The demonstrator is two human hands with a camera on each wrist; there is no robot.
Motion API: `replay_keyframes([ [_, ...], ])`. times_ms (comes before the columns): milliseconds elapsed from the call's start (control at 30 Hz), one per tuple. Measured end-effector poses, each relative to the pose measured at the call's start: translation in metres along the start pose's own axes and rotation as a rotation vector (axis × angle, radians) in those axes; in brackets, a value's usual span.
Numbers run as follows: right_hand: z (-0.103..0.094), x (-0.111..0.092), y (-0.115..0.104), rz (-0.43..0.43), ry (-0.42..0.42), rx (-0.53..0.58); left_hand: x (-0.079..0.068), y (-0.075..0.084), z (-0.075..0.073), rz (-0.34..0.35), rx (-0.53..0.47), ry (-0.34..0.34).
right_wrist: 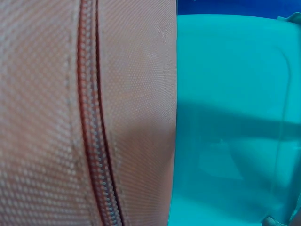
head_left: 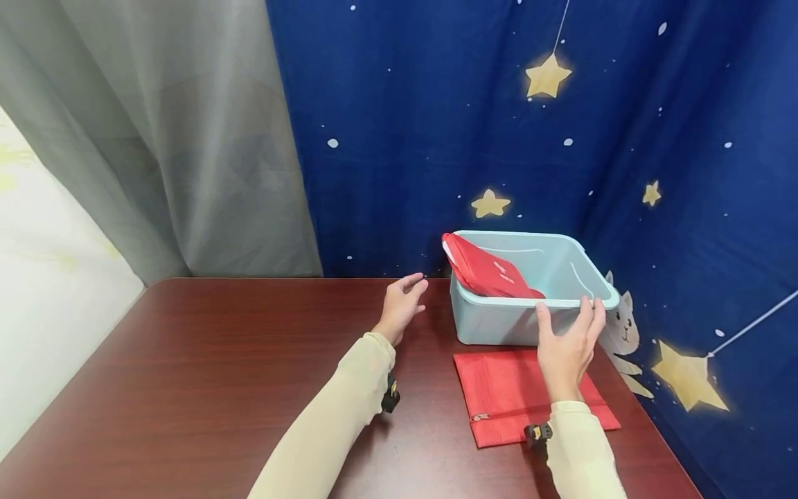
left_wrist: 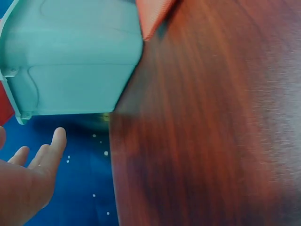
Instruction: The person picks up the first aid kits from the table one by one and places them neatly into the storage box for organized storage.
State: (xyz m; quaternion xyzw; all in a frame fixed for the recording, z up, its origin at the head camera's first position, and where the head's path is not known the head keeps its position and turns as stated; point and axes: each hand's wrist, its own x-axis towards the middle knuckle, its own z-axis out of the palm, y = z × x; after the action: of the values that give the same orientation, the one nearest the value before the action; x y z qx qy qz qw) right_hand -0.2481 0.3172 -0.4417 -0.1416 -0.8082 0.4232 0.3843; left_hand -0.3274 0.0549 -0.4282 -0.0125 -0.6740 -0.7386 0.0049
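A light blue plastic bin (head_left: 499,322) stands near the back right of the table. Leaning inside it, a red fabric pouch (head_left: 492,270) with small white print sticks up over its left rim. My left hand (head_left: 400,305) hovers left of the bin, fingers spread loosely and holding nothing; the left wrist view shows a gap between fingertips and bin (left_wrist: 84,84). At the bin's front rim is my right hand (head_left: 566,350), fingers spread, fingertips right at the edge. Beneath that hand lies a flat red zippered pouch (head_left: 505,388), its zipper (right_wrist: 96,122) seen close in the right wrist view.
The dark reddish wooden table (head_left: 249,346) extends to the left. A blue star-patterned curtain (head_left: 424,138) hangs behind and to the right of the bin, with a grey curtain (head_left: 218,138) at the back left. A white wall (head_left: 50,298) borders the far left.
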Motion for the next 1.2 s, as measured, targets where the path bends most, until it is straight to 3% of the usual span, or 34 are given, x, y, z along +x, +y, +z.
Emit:
replay_keyframes([
  [300, -0.001, -0.001, 0.0, 0.0, 0.002, -0.003, -0.016, -0.018, 0.003, -0.02, 0.044, -0.057],
  [500, -0.002, -0.002, -0.001, 0.005, -0.003, -0.007, -0.029, -0.03, 0.009, -0.007, 0.104, -0.041],
  [1200, -0.002, -0.003, -0.002, 0.014, -0.011, -0.01, -0.06, -0.058, 0.034, -0.063, 0.097, -0.122],
])
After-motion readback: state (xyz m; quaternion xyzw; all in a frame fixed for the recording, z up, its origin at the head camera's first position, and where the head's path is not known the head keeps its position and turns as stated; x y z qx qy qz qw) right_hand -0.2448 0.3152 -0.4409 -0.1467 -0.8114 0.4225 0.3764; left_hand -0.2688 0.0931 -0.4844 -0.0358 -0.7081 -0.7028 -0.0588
